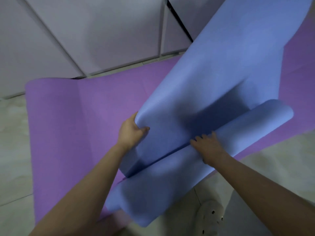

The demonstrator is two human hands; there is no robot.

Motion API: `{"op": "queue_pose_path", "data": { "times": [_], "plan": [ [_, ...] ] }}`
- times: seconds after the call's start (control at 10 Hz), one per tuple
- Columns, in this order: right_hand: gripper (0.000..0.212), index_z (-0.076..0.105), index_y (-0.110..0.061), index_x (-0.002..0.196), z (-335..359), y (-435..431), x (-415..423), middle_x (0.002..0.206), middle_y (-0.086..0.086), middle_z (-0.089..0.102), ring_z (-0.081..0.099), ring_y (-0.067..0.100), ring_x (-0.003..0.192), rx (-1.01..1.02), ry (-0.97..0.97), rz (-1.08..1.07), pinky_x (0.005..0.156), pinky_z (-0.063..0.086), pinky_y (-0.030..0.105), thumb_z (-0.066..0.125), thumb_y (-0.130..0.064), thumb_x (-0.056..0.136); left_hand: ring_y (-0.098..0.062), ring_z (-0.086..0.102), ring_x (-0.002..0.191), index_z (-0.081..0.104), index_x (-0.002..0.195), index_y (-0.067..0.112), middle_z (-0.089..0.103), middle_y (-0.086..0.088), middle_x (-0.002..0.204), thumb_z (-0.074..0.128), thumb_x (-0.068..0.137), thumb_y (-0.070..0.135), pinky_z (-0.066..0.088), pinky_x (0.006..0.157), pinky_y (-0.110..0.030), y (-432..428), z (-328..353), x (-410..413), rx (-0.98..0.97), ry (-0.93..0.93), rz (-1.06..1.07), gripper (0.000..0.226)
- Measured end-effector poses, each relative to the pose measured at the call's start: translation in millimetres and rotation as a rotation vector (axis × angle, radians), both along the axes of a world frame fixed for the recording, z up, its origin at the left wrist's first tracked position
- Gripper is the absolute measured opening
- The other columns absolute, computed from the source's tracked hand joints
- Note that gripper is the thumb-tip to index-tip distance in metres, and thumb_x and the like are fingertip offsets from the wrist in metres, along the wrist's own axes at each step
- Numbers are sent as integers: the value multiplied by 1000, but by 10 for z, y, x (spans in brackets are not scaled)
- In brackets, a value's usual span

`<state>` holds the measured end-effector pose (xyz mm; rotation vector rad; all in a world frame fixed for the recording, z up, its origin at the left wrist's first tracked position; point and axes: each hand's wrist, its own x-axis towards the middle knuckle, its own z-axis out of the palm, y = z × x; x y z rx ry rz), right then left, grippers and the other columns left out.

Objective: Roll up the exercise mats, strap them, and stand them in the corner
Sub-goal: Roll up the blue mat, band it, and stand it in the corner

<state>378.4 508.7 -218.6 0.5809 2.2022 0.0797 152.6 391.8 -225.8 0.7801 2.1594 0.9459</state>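
Hands apart: my left hand (131, 132) grips the blue mat (221, 65) by its loose edge, and my right hand (208, 148) presses flat on its roll. The purple mat (76, 116) lies unrolled on the floor (13, 150) beneath. I judge rolling partly done; strapping and standing remain.

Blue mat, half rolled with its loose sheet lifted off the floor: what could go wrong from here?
1. The left hand grips one edge of the blue mat and lifts it. The sheet is buckled, so it may wind in skewed and leave uneven ends.
2. Only the right hand rests on the rolled part, without gripping it, so the roll could spring loose.
3. The purple mat lies underneath and may get dragged along.
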Motion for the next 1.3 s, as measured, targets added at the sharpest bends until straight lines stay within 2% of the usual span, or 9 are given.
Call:
{"op": "queue_pose_path", "data": {
  "times": [0.4,0.5,0.7,0.8,0.9,1.0,1.1,1.2,1.3],
  "plan": [
    [62,44,-16,128,663,-909,-518,122,8,51,49,29,115,-8,392,93,102,29,54,74,-17,73,-43,57,69,56,84,4,64,-20,76,60,79,4,40,56,-40,-711,1050,-394,116,646,52,7],
    [77,66,-19,82,761,-1085,-556,73,2,61,62,24,65,90,561,142,69,51,49,91,-31,10,-41,53,56,52,74,4,58,-19,65,59,73,1,28,51,-31,-943,1315,-435,161,809,90,7],
    [68,57,-19,114,1218,-1536,-825,104,6,59,59,26,99,120,606,189,97,37,54,86,-25,53,-37,51,46,38,79,18,57,-16,62,60,63,1,30,43,-25,-1460,1906,-437,328,1072,163,32],
    [69,69,-21,74,1258,-1646,-824,64,1,61,62,23,58,116,673,238,67,54,49,87,-20,7,-38,51,45,38,82,18,58,-18,61,61,63,1,32,40,-27,-1722,2207,-466,355,1160,231,34],
    [74,70,-21,69,1450,-1729,-897,61,0,60,61,22,53,162,749,268,62,54,47,83,-20,-4,-35,50,44,36,79,17,55,-14,59,60,59,1,30,39,-26,-1950,2399,-456,324,1272,238,35],
    [80,70,-18,77,1605,-1868,-890,67,2,62,63,23,58,118,762,260,64,53,47,85,-25,0,-34,49,43,35,79,18,53,-12,59,59,57,-1,28,37,-26,-2109,2384,-427,278,1300,219,38],
    [74,55,-14,122,1722,-2030,-836,111,10,59,59,27,105,29,714,235,97,35,50,85,-21,54,-34,46,39,33,80,17,52,-11,58,57,54,-1,24,36,-23,-2215,2262,-353,190,1274,186,39],
    [70,35,-17,136,1747,-2122,-697,131,6,45,43,25,123,44,570,213,107,22,45,71,-23,77,-33,45,37,32,78,17,51,-10,57,66,47,-9,18,39,-22,-2297,2082,-225,69,1240,122,53],
    [72,32,-18,137,1710,-2224,-554,132,6,44,43,25,123,39,534,160,107,23,45,71,-23,76,-29,51,43,33,77,18,52,-6,60,78,41,-6,19,38,-23,-2305,1885,-75,-42,1149,25,62]
  ]
}}
